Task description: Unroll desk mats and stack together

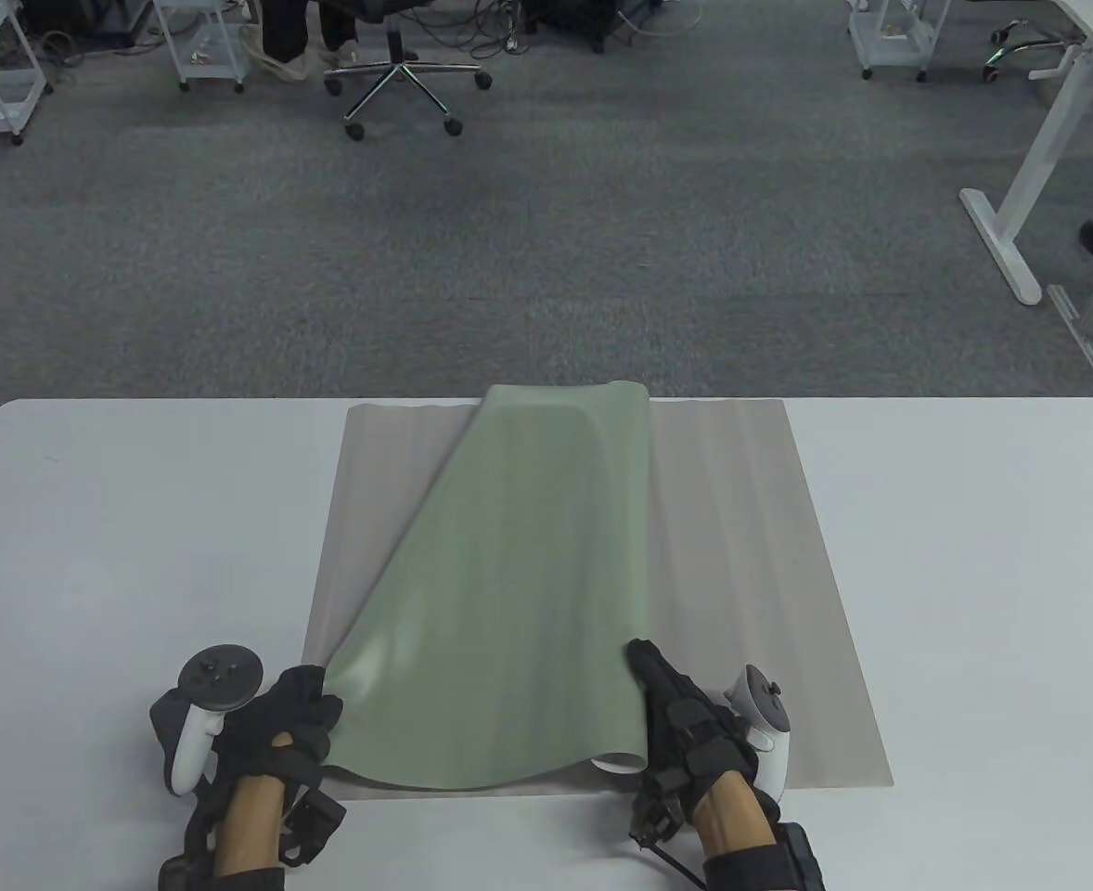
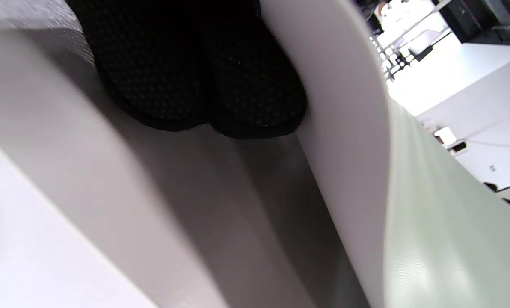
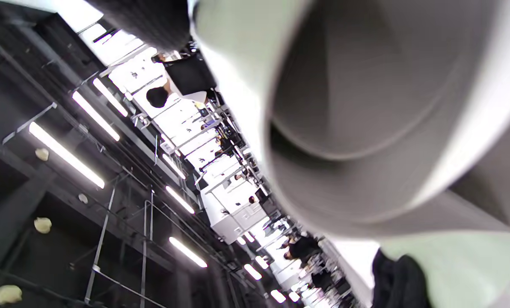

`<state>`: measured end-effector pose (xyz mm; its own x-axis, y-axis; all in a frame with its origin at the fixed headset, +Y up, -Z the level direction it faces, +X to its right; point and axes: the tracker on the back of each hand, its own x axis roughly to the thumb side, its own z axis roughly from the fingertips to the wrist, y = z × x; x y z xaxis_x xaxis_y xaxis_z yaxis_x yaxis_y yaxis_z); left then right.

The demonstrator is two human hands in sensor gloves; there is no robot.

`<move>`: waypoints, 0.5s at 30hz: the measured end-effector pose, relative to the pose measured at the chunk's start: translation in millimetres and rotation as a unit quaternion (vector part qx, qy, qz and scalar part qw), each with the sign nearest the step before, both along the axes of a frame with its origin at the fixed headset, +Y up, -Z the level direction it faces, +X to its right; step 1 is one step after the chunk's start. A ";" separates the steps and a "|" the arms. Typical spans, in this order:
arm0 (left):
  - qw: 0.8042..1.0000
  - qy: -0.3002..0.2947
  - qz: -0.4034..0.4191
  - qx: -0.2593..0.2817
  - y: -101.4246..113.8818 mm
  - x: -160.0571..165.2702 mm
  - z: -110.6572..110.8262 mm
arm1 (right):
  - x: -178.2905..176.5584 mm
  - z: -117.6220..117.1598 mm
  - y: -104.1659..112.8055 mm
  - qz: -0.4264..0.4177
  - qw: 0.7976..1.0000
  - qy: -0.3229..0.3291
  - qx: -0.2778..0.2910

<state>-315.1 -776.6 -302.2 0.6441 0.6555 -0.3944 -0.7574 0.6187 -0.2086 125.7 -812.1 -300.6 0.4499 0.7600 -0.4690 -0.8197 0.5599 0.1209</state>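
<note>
Gripping the green mat (image 1: 500, 594) with both hands, fingers mostly hidden underneath

Both hands wear black sensor gloves with strapped modules and a dotted fabric at the fingertips (image 2: 195, 85). A white, ring-topped tracker sits on the left hand (image 1: 273, 742) and the right hand (image 1: 695, 742). A thin black cable trails from the right wrist.
</note>
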 end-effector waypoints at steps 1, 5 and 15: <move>1.000 0.002 -0.004 -0.001 0.7 0.6 0.1 | -0.2 -1.0 -1.8 -0.003 1.000 0.003 0.000; 1.000 -0.006 -0.029 -0.007 2.7 3.8 0.6 | 4.3 1.3 -0.6 0.024 1.000 -0.016 0.007; 0.998 -0.020 -0.045 -0.027 4.4 5.7 -3.0 | 15.6 0.4 3.2 0.055 0.998 -0.009 0.014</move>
<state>-309.4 -772.3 -305.2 0.7147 0.5735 -0.4004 -0.6903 0.6706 -0.2715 141.2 -808.9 -300.2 0.3723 0.8177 -0.4391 -0.8778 0.4638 0.1195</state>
